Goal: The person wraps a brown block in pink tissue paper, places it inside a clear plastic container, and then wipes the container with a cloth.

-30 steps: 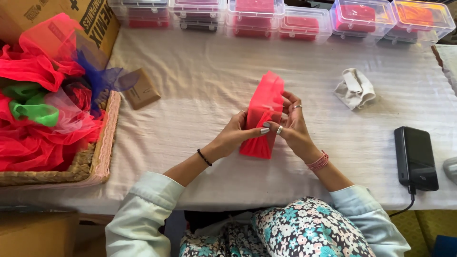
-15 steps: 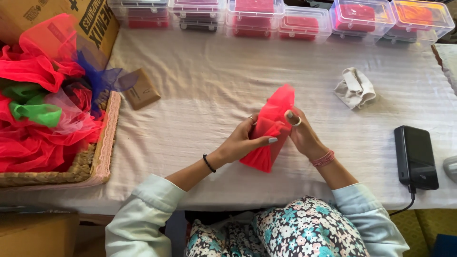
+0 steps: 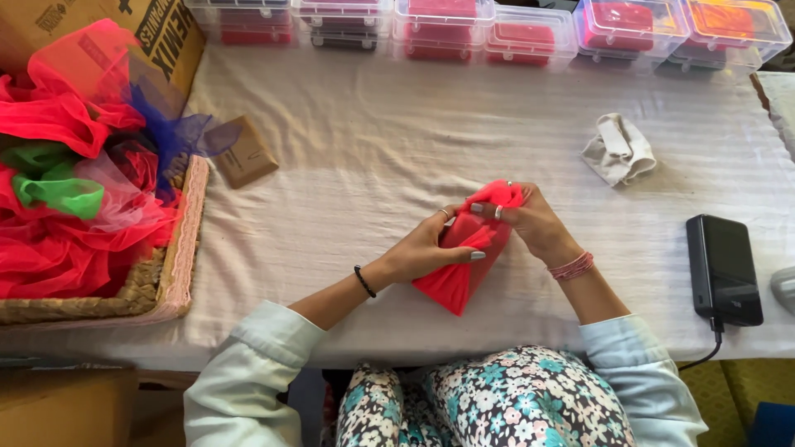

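A: Far left, a woven basket [image 3: 170, 285] piled with red, green and blue netting [image 3: 74, 174] runs off the frame edge, so its full size is hidden. A cardboard box [image 3: 116, 25] behind it is cut off too.

B: Centre now. The left hand [image 3: 426, 248] wraps around the side of a red fabric bundle [image 3: 464, 265], fingers curled against it, thumb across the front.

A: And the right hand [image 3: 534, 223] pinches the gathered top of that bundle, fingers closed tight on the cloth. The bundle sits just above the bench [image 3: 348, 157], near the person's lap. What's inside it, I can't make out.

B: Further right, a crumpled white cloth [image 3: 619, 149], then a black power bank [image 3: 725, 269], its cable dropping out of sight.
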